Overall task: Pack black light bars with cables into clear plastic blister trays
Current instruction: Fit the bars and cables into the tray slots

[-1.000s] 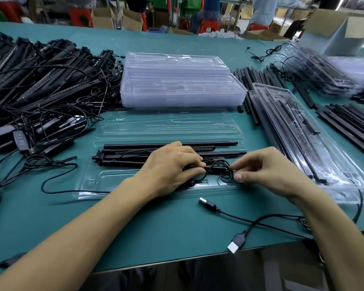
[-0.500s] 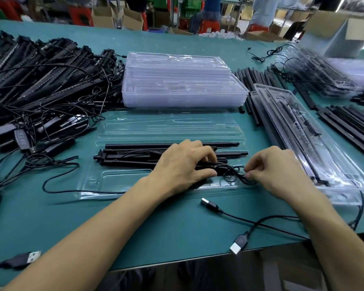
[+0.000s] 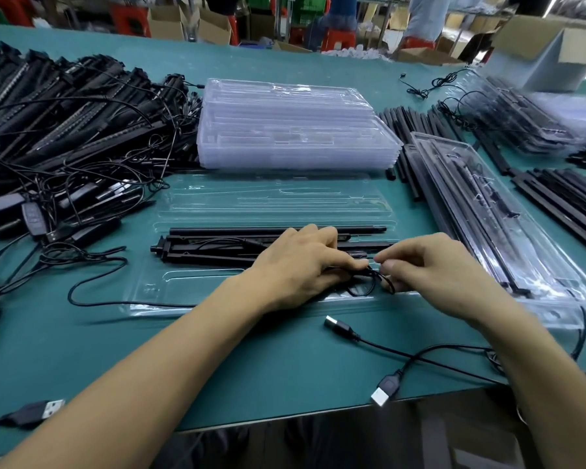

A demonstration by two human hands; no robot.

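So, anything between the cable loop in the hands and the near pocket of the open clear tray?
Nothing visible. The left hand and right hand pinch the thin black cable loop directly over the near pocket of the clear plastic blister tray; its exposed part looks bare. The patch under the hands is hidden.

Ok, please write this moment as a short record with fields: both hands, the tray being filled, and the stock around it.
Left hand: rests on the light bars, fingertips pinching the thin black cable
Right hand: pinches the same cable beside the left fingertips
Open tray: holds the bars; lid half lies flat behind
Empty trays: stacked behind the open tray
Unpacked bars: tangled pile at far left
Packed tray: to the right, bars inside
USB plug: loose near the table edge
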